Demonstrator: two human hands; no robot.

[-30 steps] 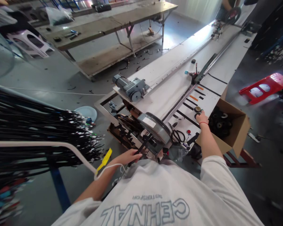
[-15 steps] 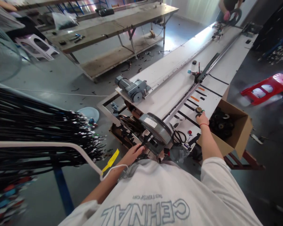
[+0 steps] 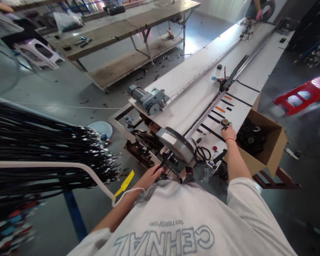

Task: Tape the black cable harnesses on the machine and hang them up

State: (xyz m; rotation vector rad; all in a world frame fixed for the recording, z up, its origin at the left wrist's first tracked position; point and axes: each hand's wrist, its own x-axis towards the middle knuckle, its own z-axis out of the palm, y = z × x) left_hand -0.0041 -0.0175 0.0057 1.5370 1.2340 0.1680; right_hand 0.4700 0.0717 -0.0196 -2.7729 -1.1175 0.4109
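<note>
At the near end of the long white bench (image 3: 181, 106), my left hand (image 3: 151, 176) is closed round a narrow black strip (image 3: 165, 160). The strip runs up beside a grey wheel-like machine part (image 3: 173, 142). My right hand (image 3: 228, 133) reaches over the bench's right side. Its fingers are curled on a small roll of black tape (image 3: 224, 122) with a tan core; part of the grip is hidden. A pair of black-handled scissors (image 3: 202, 153) lies between my hands. Black strips (image 3: 212, 131) and an orange strip (image 3: 220, 109) lie left of my right hand.
A cardboard box (image 3: 273, 149) of dark rolls stands right of the bench. A grey motor (image 3: 148, 97) sits on the bench's left edge. Bundled black cables (image 3: 42, 149) hang at left. A red stool (image 3: 301, 96) is at right, and a co-worker's hand (image 3: 259, 15) shows at the far end.
The view has shifted slightly. My two hands keep nearly the same places and grips. At the far end the co-worker's hand has moved a little.
</note>
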